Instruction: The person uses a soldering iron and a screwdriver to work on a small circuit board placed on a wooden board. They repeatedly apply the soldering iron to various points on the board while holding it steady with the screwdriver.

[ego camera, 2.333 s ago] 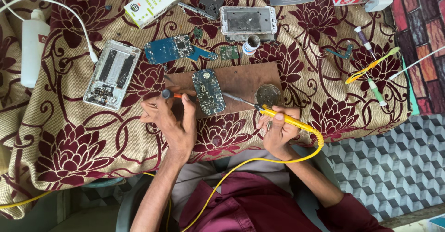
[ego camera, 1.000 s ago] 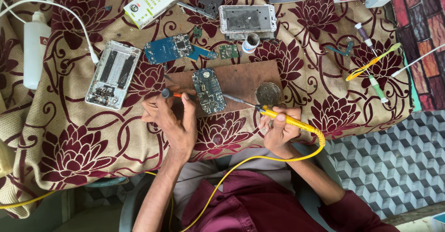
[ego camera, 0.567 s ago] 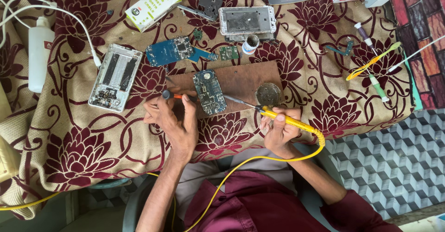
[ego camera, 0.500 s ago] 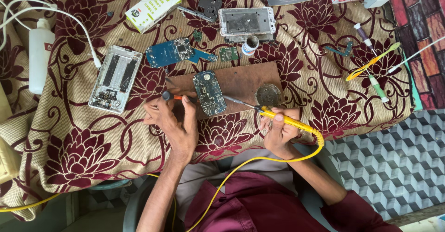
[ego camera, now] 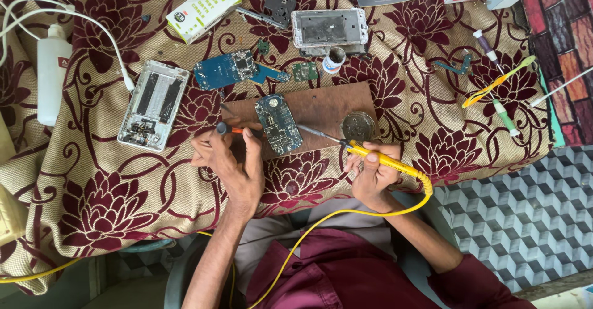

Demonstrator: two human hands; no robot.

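Right hand [ego camera: 370, 176] pinched yellow soldering iron [ego camera: 377, 157], tip on green circuit board [ego camera: 279, 123] atop brown wooden board [ego camera: 321, 108]; left hand [ego camera: 231, 164], fingers closed round orange-shafted tool [ego camera: 231, 130], touching circuit board's edge

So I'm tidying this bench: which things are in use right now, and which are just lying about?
In use:
- left hand holding a small tool
- right hand holding the yellow soldering iron
- green circuit board on the brown board

Lying about:
- blue circuit board
- phone frame
- white bottle
- green and white box
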